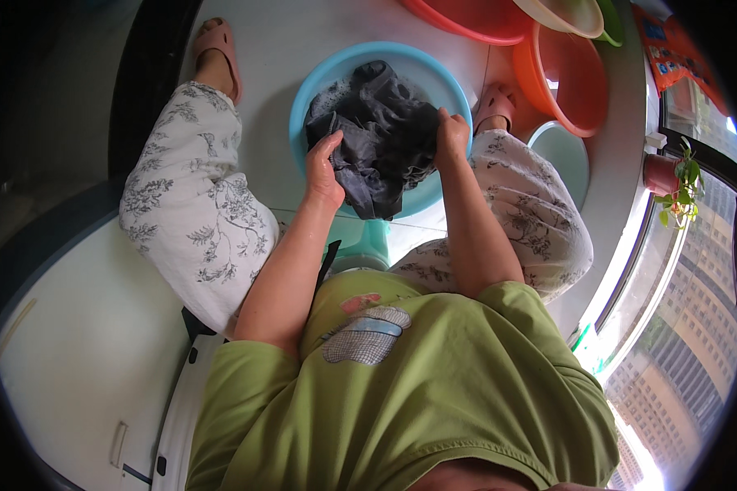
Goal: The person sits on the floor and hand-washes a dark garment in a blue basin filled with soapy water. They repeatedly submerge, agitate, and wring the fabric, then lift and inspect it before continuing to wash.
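Observation:
A light blue plastic basin [448, 72] stands on the tiled floor between my feet. Bunched in it lies a wet dark grey garment [384, 138] with a zipper along its left part, and soap suds [331, 95] show at the far left side. My left hand [325, 169] grips the garment's near left edge by the zipper, its fingers partly hidden beneath the cloth. At the basin's right side, my right hand [452, 138] is closed around another part of the cloth. One fold hangs towards the near rim.
Beyond the basin are a red basin [467, 21], an orange bucket [574, 80] and a cream basin [565, 15]. A pale blue basin [562, 156] leans beside my right knee. A green plastic stool [368, 245] is below me; a potted plant [682, 184] stands by the window.

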Motion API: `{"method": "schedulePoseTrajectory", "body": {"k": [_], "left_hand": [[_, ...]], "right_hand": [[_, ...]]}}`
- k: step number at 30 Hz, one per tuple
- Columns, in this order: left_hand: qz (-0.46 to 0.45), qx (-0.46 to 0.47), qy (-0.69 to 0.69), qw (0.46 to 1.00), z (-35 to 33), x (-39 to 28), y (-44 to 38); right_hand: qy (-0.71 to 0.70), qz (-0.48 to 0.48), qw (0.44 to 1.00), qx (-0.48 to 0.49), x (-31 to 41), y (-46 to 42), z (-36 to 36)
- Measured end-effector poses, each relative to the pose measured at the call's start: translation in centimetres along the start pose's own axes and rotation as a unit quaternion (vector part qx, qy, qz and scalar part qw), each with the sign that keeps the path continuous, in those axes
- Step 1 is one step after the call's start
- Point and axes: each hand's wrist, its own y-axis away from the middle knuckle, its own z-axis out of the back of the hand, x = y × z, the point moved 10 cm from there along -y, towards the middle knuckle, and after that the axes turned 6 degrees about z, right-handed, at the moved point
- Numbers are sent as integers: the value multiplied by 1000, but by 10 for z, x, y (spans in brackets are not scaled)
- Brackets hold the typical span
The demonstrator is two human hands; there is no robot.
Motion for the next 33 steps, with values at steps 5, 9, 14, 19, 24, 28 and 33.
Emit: {"method": "schedulePoseTrajectory", "body": {"k": [5, 9, 14, 19, 24, 28, 33], "left_hand": [[-76, -35, -104, 991, 0, -10, 6], [-73, 74, -76, 992, -11, -11, 0], [-68, 60, -26, 995, -27, -19, 13], [-140, 40, -78, 986, -31, -35, 7], [-184, 10, -139, 973, -1, -21, -23], [21, -18, -20, 999, -23, 26, -3], [-24, 131, -31, 991, -34, 6, -4]], "right_hand": [[356, 418, 836, 21, 128, 82, -22], [151, 382, 858, 308, 112, 100, -77], [160, 241, 880, 377, 53, 78, -83], [-72, 170, 949, 255, 82, 94, -58], [187, 518, 795, 252, 155, 229, -72], [310, 405, 848, 147, 124, 170, -77], [242, 445, 849, 150, 144, 204, -76]]}}
